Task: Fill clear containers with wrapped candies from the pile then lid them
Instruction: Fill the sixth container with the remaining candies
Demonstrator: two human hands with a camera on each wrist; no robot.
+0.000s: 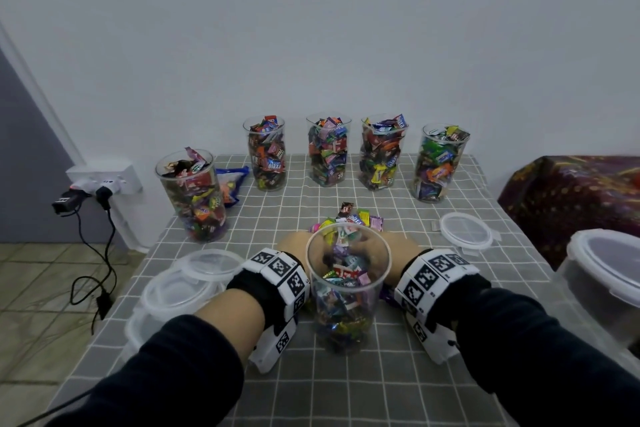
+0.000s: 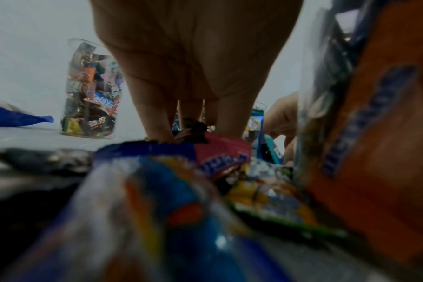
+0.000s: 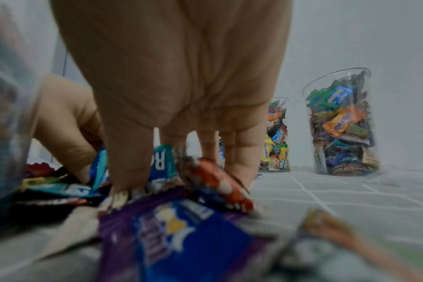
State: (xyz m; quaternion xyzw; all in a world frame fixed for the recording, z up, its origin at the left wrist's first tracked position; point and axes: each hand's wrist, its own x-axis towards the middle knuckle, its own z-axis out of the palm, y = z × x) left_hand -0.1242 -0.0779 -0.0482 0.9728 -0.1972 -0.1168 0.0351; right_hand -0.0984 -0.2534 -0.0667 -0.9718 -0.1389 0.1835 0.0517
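Observation:
A clear container (image 1: 348, 291), partly filled with wrapped candies, stands at the table's front middle. Just behind it lies the candy pile (image 1: 349, 217). My left hand (image 2: 193, 131) and right hand (image 3: 181, 171) reach round either side of the container. Their fingers point straight down onto the pile and touch the wrappers. In the head view the container hides the fingertips of both hands. Loose candies (image 3: 188, 234) lie blurred under the right wrist, and more candies (image 2: 157, 200) lie under the left wrist.
Several full, unlidded containers (image 1: 329, 154) stand along the back and one (image 1: 192, 194) at the left. Clear lids are stacked front left (image 1: 194, 281), and one lid (image 1: 465, 229) lies to the right. A big lidded tub (image 1: 609, 274) sits at the right edge. A blue bag (image 1: 232, 184) lies at the back left.

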